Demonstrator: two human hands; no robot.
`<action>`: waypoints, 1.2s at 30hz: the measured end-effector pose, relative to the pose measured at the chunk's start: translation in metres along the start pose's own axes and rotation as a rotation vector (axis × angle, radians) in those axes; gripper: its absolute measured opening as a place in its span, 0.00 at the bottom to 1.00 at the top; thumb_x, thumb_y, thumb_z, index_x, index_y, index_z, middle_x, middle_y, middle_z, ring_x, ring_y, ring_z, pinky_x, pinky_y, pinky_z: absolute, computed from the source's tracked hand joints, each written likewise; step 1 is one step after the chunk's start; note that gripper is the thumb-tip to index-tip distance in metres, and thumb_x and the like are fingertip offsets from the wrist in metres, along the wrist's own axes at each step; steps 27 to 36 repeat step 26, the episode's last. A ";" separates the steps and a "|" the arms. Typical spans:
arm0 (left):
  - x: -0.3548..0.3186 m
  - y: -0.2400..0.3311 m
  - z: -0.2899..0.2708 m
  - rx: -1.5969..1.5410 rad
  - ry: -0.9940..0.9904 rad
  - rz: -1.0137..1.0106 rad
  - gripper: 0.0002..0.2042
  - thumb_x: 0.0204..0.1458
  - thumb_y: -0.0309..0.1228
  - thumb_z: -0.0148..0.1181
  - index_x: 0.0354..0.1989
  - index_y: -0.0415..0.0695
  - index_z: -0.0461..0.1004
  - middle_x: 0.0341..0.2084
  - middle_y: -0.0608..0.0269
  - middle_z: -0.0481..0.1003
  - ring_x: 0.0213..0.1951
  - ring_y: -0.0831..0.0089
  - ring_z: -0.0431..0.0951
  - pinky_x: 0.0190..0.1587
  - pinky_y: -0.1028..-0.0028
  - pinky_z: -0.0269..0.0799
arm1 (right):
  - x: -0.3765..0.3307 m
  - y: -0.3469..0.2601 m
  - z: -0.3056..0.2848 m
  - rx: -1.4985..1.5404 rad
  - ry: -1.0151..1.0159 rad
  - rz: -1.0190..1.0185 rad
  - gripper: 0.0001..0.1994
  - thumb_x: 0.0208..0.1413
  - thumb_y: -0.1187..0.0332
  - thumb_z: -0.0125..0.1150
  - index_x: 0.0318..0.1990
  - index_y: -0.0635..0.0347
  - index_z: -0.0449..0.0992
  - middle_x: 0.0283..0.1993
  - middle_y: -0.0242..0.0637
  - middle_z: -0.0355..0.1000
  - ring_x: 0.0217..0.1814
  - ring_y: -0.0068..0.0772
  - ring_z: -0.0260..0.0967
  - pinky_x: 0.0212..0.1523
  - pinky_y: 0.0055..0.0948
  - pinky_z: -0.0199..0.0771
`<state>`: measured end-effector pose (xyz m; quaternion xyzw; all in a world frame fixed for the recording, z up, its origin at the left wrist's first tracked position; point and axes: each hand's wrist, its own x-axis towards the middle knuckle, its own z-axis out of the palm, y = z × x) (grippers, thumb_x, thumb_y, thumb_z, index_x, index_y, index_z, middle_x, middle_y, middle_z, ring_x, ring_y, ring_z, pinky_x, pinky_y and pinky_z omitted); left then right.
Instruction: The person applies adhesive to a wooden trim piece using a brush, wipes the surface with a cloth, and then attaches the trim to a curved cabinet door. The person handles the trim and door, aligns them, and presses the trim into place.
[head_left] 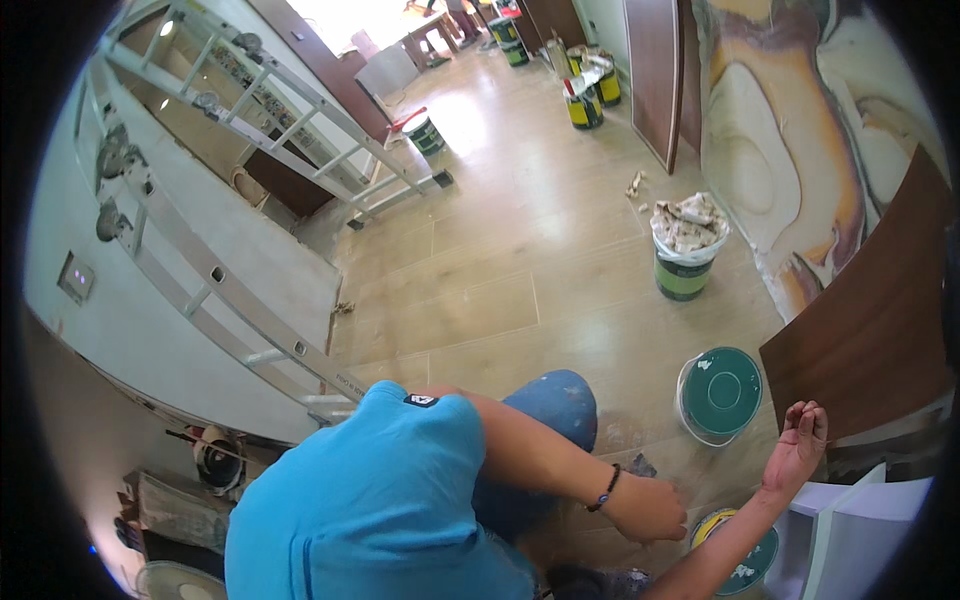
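Observation:
My left hand [650,510], with a dark beaded bracelet at its wrist, hangs low over the floor. Its fingers curl downward and inward, and whatever they hold, if anything, is hidden. Below and right of it stands a pail with a dark green lid [752,568], partly covered by my right forearm. My right hand [797,440] is raised beside a brown panel [868,305], palm up, fingers loosely bent with nothing visible in them. Another white pail with a green lid [723,392] stands to its left. A small grey scrap [641,466] lies behind my left wrist.
An aluminium ladder [215,273] leans along the left wall. An open bucket stuffed with crumpled sheeting [690,225] stands ahead right. Paint buckets [584,108] line the far right. A white shelf unit [850,540] is at lower right. Someone's legs [464,22] show far off.

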<state>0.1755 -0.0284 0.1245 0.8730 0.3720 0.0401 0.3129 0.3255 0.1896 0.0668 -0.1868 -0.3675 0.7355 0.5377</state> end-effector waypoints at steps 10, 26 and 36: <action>-0.018 0.027 -0.001 -0.144 -0.145 -0.383 0.14 0.56 0.39 0.65 0.45 0.45 0.81 0.41 0.58 0.84 0.45 0.59 0.86 0.46 0.55 0.77 | -0.012 -0.016 0.158 -0.245 -0.058 0.370 0.11 0.67 0.66 0.68 0.47 0.67 0.83 0.39 0.40 0.84 0.46 0.34 0.81 0.57 0.36 0.77; -0.159 0.107 -0.176 -0.427 0.171 -0.718 0.18 0.62 0.38 0.64 0.57 0.44 0.81 0.52 0.44 0.81 0.52 0.45 0.83 0.55 0.54 0.79 | -0.239 -0.258 0.214 -0.953 0.321 0.731 0.15 0.74 0.63 0.59 0.60 0.62 0.81 0.47 0.37 0.83 0.48 0.27 0.80 0.48 0.30 0.79; -0.159 0.107 -0.176 -0.427 0.171 -0.718 0.18 0.62 0.38 0.64 0.57 0.44 0.81 0.52 0.44 0.81 0.52 0.45 0.83 0.55 0.54 0.79 | -0.239 -0.258 0.214 -0.953 0.321 0.731 0.15 0.74 0.63 0.59 0.60 0.62 0.81 0.47 0.37 0.83 0.48 0.27 0.80 0.48 0.30 0.79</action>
